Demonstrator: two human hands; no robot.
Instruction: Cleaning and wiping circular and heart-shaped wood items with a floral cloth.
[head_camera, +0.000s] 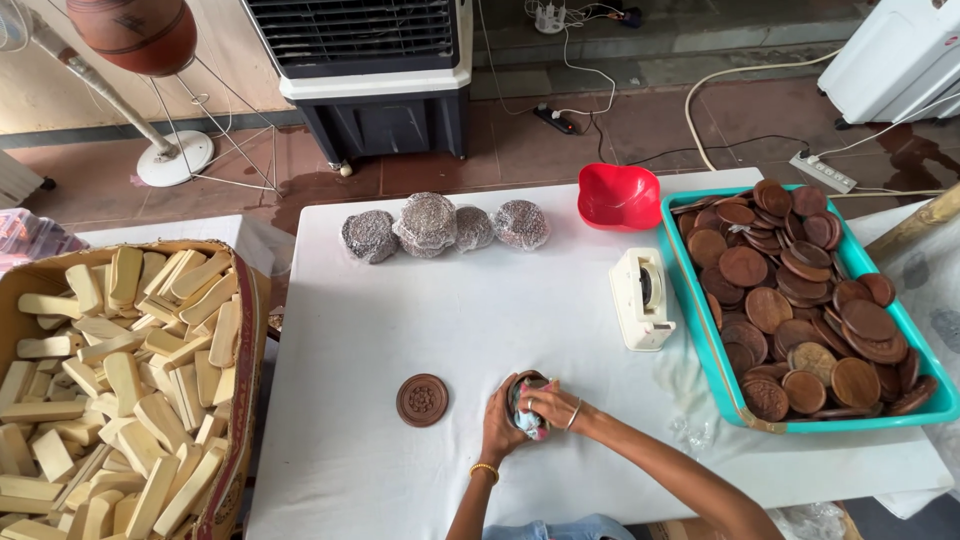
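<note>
Both hands cup one brown disc (524, 384); right hand (548, 403) fingers overlie it.

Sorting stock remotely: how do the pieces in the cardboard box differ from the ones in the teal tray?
The box pieces are pale, unfinished-looking wood; the tray discs are dark brown. The box pieces are oblong blocks with rounded ends; the tray discs are flat and round. The box stands left of the table; the tray sits on it, at right. Both lots are heaped loosely.

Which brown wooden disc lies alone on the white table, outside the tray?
The carved disc, flat on the table just left of the hands. One disc is held in the hands; the others are piled in the teal tray.
</note>
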